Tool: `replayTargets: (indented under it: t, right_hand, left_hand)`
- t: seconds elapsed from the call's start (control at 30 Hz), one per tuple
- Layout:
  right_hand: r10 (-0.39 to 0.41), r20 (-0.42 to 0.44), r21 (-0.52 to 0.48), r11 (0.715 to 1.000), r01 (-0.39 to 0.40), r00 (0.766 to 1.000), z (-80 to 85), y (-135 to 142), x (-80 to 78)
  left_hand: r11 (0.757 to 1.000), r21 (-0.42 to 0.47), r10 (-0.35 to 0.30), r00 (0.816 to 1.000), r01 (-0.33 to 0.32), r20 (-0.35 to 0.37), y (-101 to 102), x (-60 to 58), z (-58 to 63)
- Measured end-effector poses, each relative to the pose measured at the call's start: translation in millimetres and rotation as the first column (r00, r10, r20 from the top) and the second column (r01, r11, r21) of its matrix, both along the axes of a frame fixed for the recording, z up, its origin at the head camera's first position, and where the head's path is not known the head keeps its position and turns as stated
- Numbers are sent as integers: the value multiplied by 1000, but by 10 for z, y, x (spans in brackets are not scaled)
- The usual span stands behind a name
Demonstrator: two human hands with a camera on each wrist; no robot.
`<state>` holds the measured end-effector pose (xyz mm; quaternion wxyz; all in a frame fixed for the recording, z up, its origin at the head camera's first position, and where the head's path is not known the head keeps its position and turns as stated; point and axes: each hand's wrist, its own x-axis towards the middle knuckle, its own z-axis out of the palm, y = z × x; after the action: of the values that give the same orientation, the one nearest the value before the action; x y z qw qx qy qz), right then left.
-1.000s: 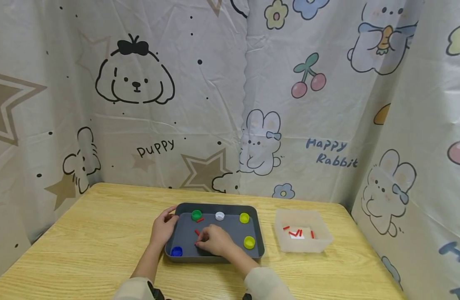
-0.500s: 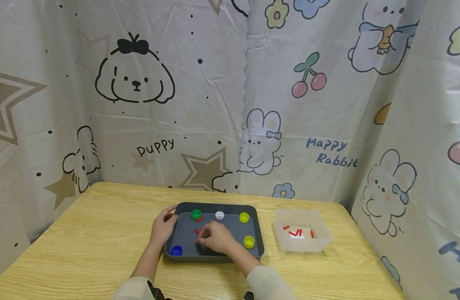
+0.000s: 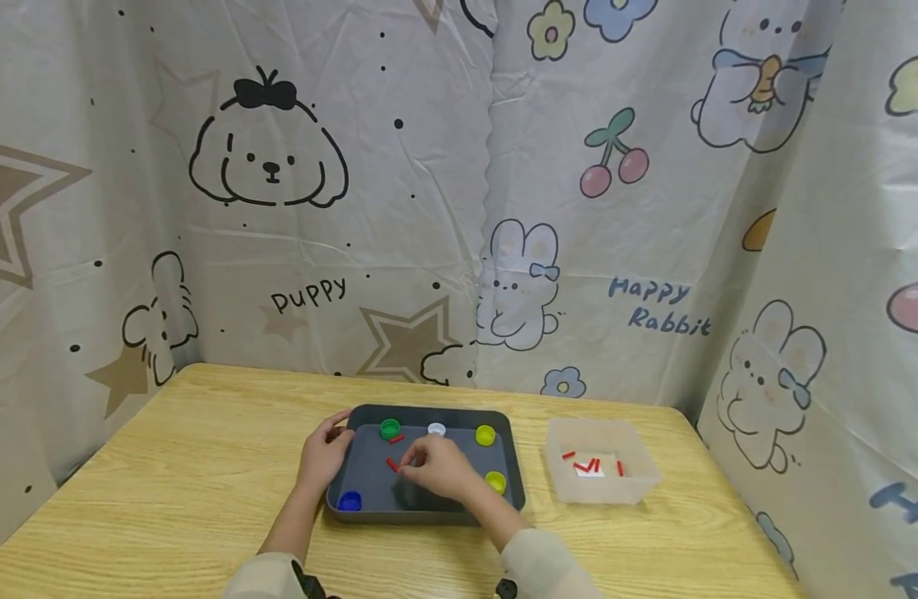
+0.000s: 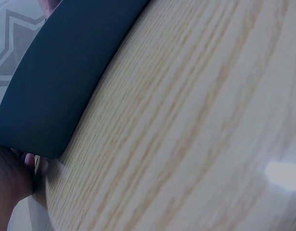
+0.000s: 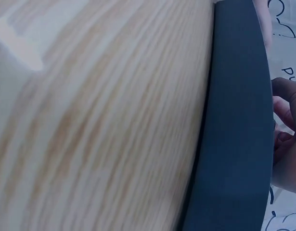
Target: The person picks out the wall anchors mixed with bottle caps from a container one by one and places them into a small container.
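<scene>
A dark grey tray [image 3: 406, 517] lies on the wooden bench [image 3: 204, 466] in front of a person. The left hand [image 3: 324, 459] holds the tray's left side, with the thumb at the rim and the fingers along the outer wall; its grip is closed round that edge.

The right hand [image 3: 439, 468] is above the middle of the tray, palm down. Its grip is nearly closed, with thumb and forefinger brought together, but whether a small piece is between the tips cannot be told. Just beside these fingertips a red stick [image 3: 392, 464] lies slanted on the tray floor. A second red stick [image 3: 396, 439] lies farther back, just in front of a green cap [image 3: 389, 429].

A white cap [image 3: 436, 430] sits along the far side, directly beyond the right hand's knuckles. One yellow cap [image 3: 485, 435] is in the far right corner; another yellow cap [image 3: 496, 482] is nearer the person on the same side, close to the right wrist. A blue cap [image 3: 349, 502] occupies the near left corner.

To the right of the tray, apart from it, stands a translucent plastic box [image 3: 604, 491]. Several short red pieces [image 3: 619, 468] are inside, some lying over a white patch at the bottom. Behind the bench hangs a pale curtain [image 3: 399, 208] printed with a puppy, rabbits, stars and cherries.
</scene>
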<state>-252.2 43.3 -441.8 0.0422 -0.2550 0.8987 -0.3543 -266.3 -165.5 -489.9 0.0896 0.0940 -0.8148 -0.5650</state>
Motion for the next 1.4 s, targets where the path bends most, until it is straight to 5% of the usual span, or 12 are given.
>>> replayTargets:
  t: [0.67,1.4]
  right_hand:
    - [-43,62,-142,989,52,997,105,319,-9]
    - [-141,18,-123,982,142,990,182,633,-62]
  left_hand:
    - [1000,13,-12,1000,12,-15,29,10,33]
    - [1000,-2,-9,1000,9,-8,19,35,23]
